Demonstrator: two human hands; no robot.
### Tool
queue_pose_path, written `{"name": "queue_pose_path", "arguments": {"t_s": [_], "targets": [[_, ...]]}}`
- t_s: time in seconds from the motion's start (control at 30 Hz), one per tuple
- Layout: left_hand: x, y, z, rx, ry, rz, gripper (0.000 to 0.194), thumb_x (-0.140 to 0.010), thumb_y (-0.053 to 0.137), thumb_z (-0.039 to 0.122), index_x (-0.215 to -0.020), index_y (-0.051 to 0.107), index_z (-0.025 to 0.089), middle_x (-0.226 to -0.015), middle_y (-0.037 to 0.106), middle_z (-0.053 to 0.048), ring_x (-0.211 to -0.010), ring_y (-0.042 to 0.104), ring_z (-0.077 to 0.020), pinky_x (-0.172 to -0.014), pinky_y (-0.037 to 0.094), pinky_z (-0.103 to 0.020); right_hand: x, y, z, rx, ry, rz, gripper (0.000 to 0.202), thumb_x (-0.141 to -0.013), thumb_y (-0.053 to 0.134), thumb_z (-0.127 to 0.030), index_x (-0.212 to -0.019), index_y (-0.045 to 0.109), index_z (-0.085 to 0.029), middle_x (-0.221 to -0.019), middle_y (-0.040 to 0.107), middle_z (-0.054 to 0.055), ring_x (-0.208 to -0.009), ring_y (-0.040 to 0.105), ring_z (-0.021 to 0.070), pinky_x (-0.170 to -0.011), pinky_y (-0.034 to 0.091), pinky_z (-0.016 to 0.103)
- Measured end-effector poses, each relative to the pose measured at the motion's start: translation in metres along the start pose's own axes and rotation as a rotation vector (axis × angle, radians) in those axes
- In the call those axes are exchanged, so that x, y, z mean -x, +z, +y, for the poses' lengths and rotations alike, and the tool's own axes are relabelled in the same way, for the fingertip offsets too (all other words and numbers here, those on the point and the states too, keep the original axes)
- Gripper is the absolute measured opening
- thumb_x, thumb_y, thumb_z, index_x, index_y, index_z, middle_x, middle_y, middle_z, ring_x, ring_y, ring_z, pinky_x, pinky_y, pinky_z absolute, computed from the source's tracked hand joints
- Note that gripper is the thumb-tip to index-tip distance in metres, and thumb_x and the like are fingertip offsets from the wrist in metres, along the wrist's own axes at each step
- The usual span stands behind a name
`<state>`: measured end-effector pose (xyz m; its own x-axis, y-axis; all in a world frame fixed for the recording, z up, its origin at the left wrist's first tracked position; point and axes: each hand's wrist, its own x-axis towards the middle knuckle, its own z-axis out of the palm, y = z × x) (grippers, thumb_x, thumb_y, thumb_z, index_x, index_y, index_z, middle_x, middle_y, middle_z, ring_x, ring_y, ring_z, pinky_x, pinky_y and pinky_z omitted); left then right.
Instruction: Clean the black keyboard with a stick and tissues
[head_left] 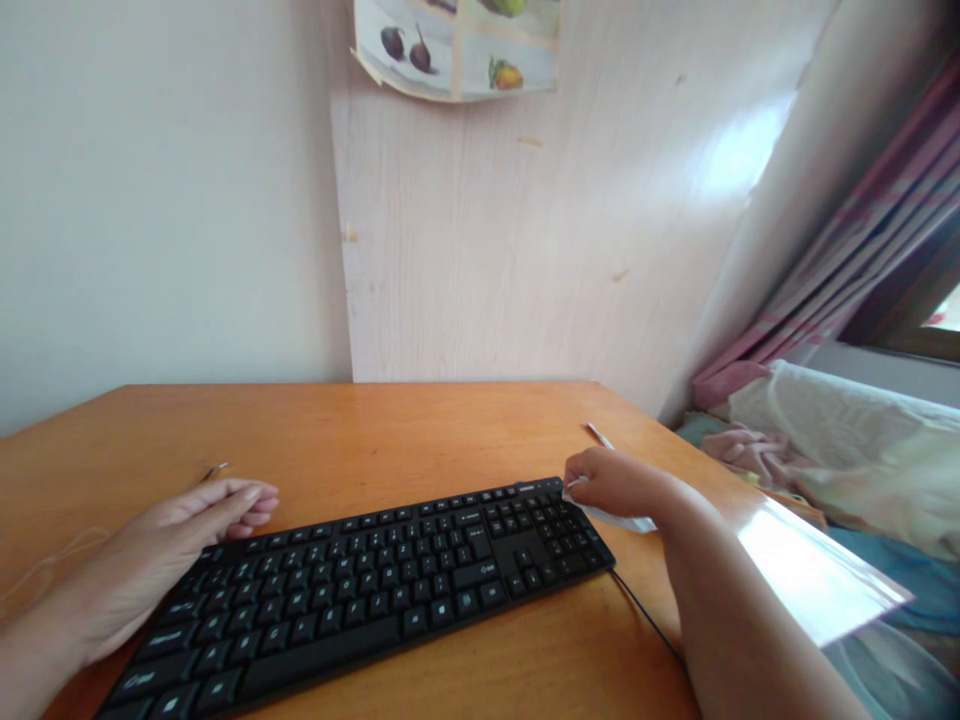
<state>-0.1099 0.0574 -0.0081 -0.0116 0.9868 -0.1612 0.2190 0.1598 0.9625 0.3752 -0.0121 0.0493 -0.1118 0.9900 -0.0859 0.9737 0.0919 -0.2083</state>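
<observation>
A black keyboard (360, 590) lies at a slant on the wooden desk, its left end nearer to me. My left hand (217, 515) is at its far left corner, with the fingers curled together and the thumb over them; whatever they may hold is hidden. At the far right corner of the keyboard, my right hand (600, 478) is closed on a white tissue (626, 520), part of which hangs out below the hand onto the desk.
A white stick-like object (598, 435) lies behind my right hand, and a thin pointed item (215, 470) behind my left. A cable (645, 610) runs from the keyboard under my right arm. A shiny sheet (817, 570) is at the desk's right edge, beside piled fabrics (847, 450).
</observation>
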Motion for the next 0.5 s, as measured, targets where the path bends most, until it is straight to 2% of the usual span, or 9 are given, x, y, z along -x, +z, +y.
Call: {"name": "queue_pose_path", "arguments": {"t_s": [0.13, 0.27, 0.4, 0.5], "targets": [[0.002, 0.000, 0.002, -0.006, -0.004, 0.006, 0.076, -0.058, 0.077, 0.069, -0.114, 0.066, 0.019, -0.124, 0.070, -0.010, -0.113, 0.066, -0.0231, -0.095, 0.055, -0.027, -0.004, 0.001, -0.003, 0.021, 0.033, 0.062, 0.016, -0.078, 0.059, -0.023, -0.081, 0.073, -0.017, -0.086, 0.075, 0.007, -0.079, 0.064, 0.0198, -0.067, 0.042, 0.028], [0.003, 0.001, 0.003, -0.026, 0.000, 0.012, 0.077, -0.058, 0.077, 0.069, -0.115, 0.066, 0.019, -0.120, 0.072, -0.009, -0.111, 0.067, -0.0217, -0.092, 0.055, -0.025, -0.002, -0.001, -0.006, -0.066, 0.000, 0.077, 0.018, -0.080, 0.058, -0.024, -0.085, 0.073, -0.017, -0.088, 0.075, 0.006, -0.081, 0.065, 0.0192, -0.068, 0.043, 0.026], [0.001, 0.000, 0.001, -0.017, -0.001, 0.007, 0.076, -0.058, 0.077, 0.069, -0.115, 0.067, 0.019, -0.121, 0.072, -0.009, -0.110, 0.068, -0.0207, -0.092, 0.056, -0.024, 0.003, -0.002, -0.010, -0.059, -0.055, 0.002, 0.019, -0.078, 0.058, -0.020, -0.087, 0.074, -0.018, -0.088, 0.074, 0.005, -0.082, 0.065, 0.0196, -0.068, 0.043, 0.026], [0.000, -0.001, 0.000, -0.004, -0.001, 0.004, 0.075, -0.057, 0.078, 0.068, -0.113, 0.067, 0.020, -0.124, 0.071, -0.009, -0.112, 0.068, -0.0222, -0.098, 0.054, -0.029, 0.007, -0.002, -0.014, -0.011, -0.064, -0.047, 0.019, -0.076, 0.058, -0.018, -0.086, 0.075, -0.019, -0.086, 0.074, 0.005, -0.079, 0.065, 0.0199, -0.067, 0.042, 0.026]]}}
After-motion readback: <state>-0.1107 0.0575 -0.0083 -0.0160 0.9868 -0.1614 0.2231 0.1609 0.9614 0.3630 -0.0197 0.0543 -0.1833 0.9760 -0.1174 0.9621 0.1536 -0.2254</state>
